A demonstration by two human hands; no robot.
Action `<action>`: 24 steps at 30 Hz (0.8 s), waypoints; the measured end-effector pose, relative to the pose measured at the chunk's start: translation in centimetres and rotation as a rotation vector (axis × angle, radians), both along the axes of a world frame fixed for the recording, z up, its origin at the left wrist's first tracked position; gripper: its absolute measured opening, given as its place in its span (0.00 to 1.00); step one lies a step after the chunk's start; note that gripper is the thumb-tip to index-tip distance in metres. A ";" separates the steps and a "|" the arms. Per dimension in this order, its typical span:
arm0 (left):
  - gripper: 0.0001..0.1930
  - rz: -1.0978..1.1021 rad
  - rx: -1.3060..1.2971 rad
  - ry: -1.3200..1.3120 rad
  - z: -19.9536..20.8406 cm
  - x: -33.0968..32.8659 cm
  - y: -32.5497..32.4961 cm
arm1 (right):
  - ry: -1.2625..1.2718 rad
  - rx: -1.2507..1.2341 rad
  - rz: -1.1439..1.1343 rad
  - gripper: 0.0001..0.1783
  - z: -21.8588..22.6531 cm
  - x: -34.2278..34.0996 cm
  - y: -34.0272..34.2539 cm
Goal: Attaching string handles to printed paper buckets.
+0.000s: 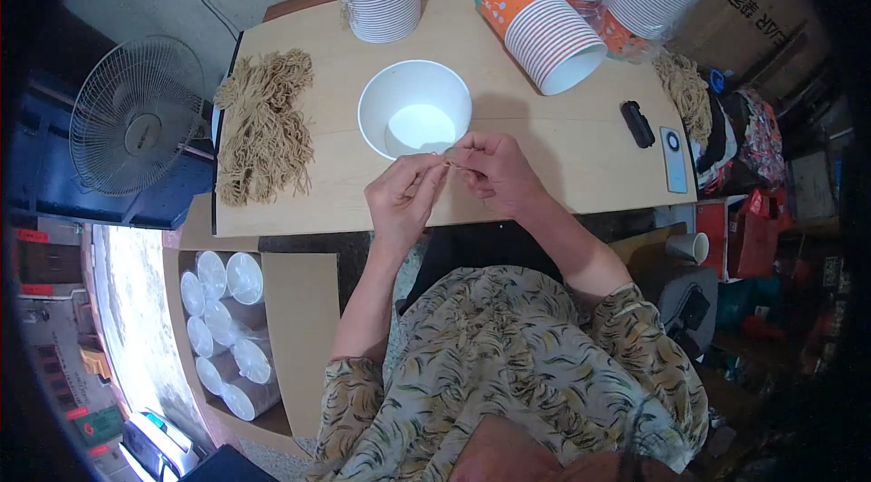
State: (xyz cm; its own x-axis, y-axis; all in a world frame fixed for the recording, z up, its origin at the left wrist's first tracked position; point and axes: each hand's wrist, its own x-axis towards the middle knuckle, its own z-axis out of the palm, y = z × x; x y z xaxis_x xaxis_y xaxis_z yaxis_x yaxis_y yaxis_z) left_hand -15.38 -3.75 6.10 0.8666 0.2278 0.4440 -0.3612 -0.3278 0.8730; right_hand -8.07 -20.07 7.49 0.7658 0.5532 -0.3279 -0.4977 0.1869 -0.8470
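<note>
A white round paper tub (381,112) stands upright on the wooden table, its inside facing me. Just at its near rim, my left hand (399,201) and my right hand (497,175) come together with their fingertips pinched. Whatever small thing lies between the fingers is mostly covered; a thin tan bit shows there, too small to name. Both hands are closed, and the fingertips nearly touch each other. Left of the tub lies a heap of tan twine pieces (266,133) with frayed, looped ends.
Stacked tubs with orange print (386,6) stand at the back; another stack (544,42) lies tilted to the right. A black object (637,124) and a phone (672,160) rest at the right edge. A cardboard box (304,337) of plastic-wrapped round pieces and a fan (141,119) are left.
</note>
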 end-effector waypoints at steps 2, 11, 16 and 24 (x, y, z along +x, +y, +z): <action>0.05 -0.020 -0.024 0.057 0.3 0.0 0.3 | -0.019 0.028 -0.005 0.07 -0.1 0.0 -0.1; 0.07 -0.351 -0.576 0.603 1.5 1.1 3.3 | -0.821 -0.279 0.015 0.06 0.0 0.0 -1.5; 0.07 -0.380 -0.606 0.650 1.5 1.5 3.2 | -0.988 -0.288 -0.082 0.07 0.1 -0.4 -0.7; 0.07 -0.381 -0.593 0.650 1.7 1.6 2.5 | -0.911 -0.282 -0.080 0.04 -1.2 -0.4 -0.6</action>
State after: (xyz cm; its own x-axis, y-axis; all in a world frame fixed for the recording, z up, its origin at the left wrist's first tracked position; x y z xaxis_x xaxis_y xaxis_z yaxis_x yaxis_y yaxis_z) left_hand -13.79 -1.28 7.81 0.9652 -0.0873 -0.2463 0.2610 0.2716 0.9263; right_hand -8.51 -20.67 6.31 0.8245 0.4800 0.2996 0.3807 -0.0788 -0.9213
